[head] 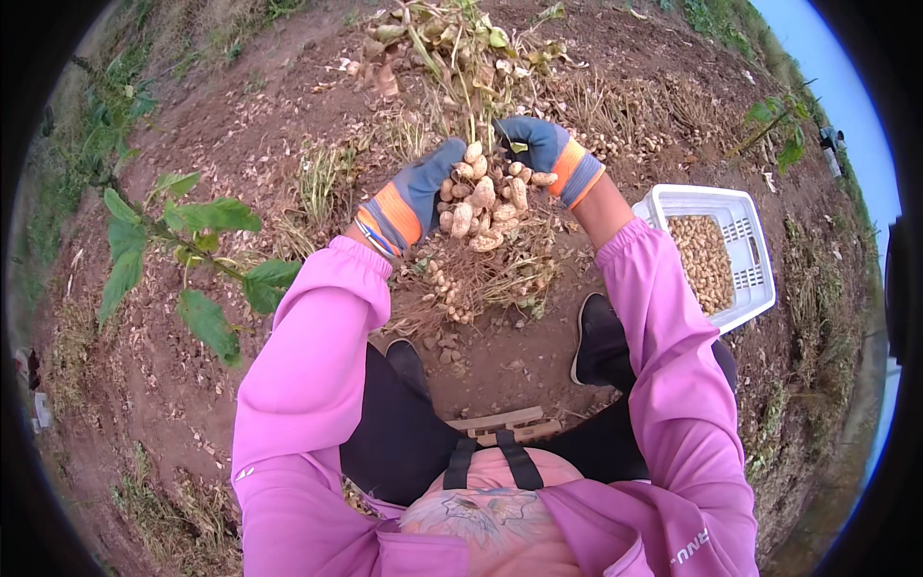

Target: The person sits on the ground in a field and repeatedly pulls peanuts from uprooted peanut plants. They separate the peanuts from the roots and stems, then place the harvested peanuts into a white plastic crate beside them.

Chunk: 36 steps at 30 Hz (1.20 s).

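Observation:
A peanut plant with a cluster of pale pods (483, 198) hangs between my gloved hands, its leafy stems (469, 72) reaching away from me. My left hand (422, 191), in a grey-blue glove with an orange cuff, is curled against the left side of the cluster; its fingertips are partly hidden by pods. My right hand (537, 148), in a matching glove, is closed on the plant at the upper right of the pods, by the stem bases. Below the cluster, more pods and roots (458, 288) lie on the soil.
A white plastic crate (756, 270) holding loose peanuts (699, 260) stands to the right. Pulled peanut plants (649, 108) lie beyond my right hand. A green leafy weed (209, 216) rises at left. A wooden stool (505, 422) shows between my legs, and my shoes (602, 339) rest on the soil.

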### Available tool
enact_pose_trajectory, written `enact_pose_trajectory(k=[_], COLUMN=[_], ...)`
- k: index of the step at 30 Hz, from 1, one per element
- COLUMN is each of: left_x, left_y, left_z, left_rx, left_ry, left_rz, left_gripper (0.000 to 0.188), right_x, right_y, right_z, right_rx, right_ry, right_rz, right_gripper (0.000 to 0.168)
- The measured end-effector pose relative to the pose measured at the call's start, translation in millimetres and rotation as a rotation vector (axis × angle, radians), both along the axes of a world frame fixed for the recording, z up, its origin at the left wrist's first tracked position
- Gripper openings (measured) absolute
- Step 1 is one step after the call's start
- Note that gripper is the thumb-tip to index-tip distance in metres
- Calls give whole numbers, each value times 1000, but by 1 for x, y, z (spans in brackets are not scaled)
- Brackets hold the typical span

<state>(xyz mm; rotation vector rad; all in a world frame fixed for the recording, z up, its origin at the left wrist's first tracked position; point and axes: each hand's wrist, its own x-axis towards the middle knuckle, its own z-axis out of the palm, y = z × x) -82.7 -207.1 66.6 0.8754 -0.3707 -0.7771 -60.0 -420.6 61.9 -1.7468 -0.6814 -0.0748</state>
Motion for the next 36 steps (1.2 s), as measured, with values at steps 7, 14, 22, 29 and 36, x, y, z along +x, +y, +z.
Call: enact_pose_trajectory(k=[7, 14, 22, 29, 36], left_x=[-19, 3, 13, 7, 21], left_y=[-7, -17, -26, -41, -62], left_z=[27, -2, -11, -18, -36], left_rx=[-4, -226, -166, 2, -159], left_ry=[178, 151, 116, 93, 311], left_rz=[-86, -171, -214, 208, 71], left_gripper=[20, 41, 49, 42, 38], right_x=[-12, -82, -89, -76, -66], right_y=[2, 17, 35, 23, 9], right_z=[54, 102, 54, 42, 23], right_rx=[-234, -250, -359, -298, -350], right_ry=[433, 148, -111, 28, -138], right_rz=[-348, -411, -409, -377, -531], right_gripper=[18, 30, 52, 46, 43])
